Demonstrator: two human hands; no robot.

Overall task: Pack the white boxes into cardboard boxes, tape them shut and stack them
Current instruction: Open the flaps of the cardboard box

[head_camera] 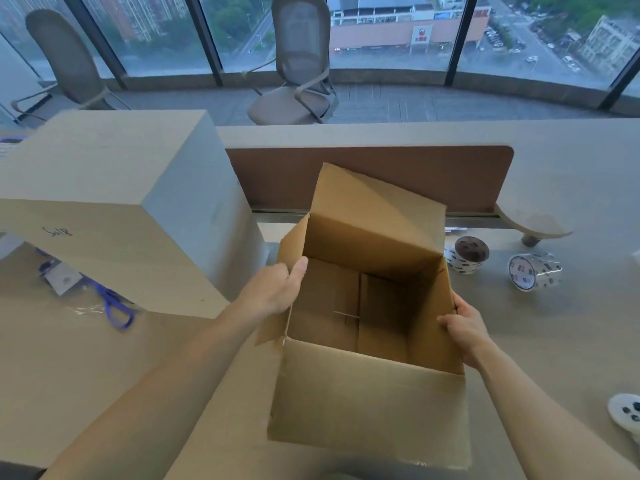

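From the head view, an open cardboard box (367,327) stands on the bench (561,327) in front of the person, and it looks empty: only the folded bottom flaps show inside. The left hand (277,289) grips the box's left wall at the rim, thumb over the top edge and fingers curled against the outside. The right hand (464,327) clasps the right wall the same way, thumb inside, fingers hidden behind the cardboard. The far flap (374,206) stands up and leans slightly inward; the left side flap (273,323) hangs outward below the left hand.

No small white boxes are plainly visible. A large pale box (114,202) sits just left of the carton, with handwriting on its near face; whether it is one of the goods to be packed I cannot tell. Two tape rolls (467,255) (533,271) lie near the carton's right, and blue-handled scissors (114,306) lie at the left, partly under the pale box's overhang.

The risks, as I judge them:
- The bottom seam shows no tape from inside; loaded, it could sag open.
- The leaning far flap could fold in and block loading.
- Sliding the carton right could knock the nearer roll away.
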